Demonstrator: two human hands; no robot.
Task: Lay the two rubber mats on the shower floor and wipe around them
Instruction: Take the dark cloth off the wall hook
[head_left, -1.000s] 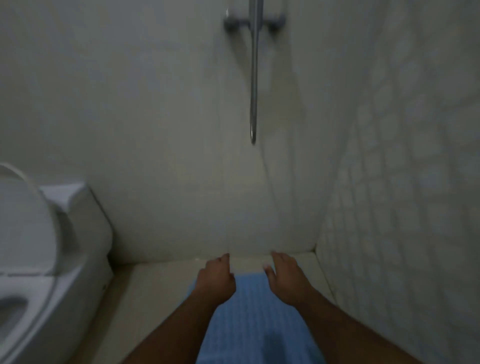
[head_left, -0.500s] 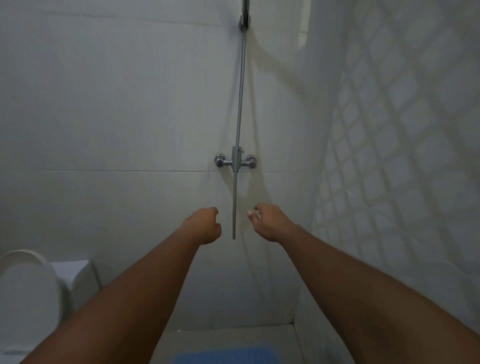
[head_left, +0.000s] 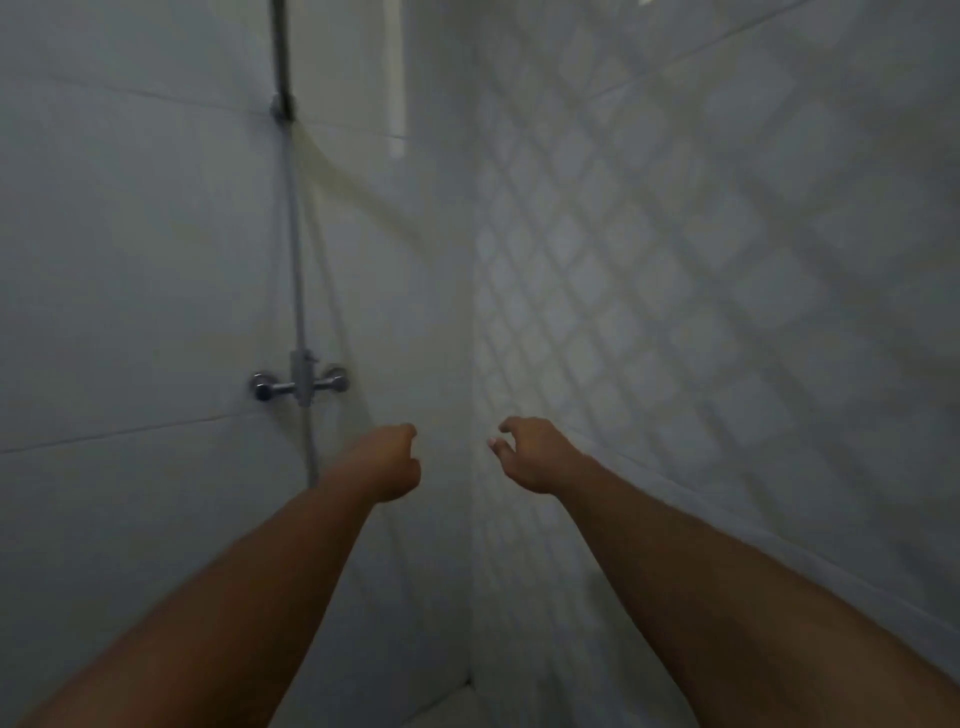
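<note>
Holds nothing: left hand (head_left: 387, 462) balled in a loose fist near the tap (head_left: 300, 385), right hand (head_left: 535, 454) loosely hooked and empty, both raised level at the wall corner (head_left: 470, 312), with no mat in view, so probably straight down toward the floor (head_left: 447, 709), neither hand nearer.

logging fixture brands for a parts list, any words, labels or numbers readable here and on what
None readable. The shower valve and riser pipe show no legible mark in this dim, soft picture; the wall tiles carry only a diamond pattern.
</note>
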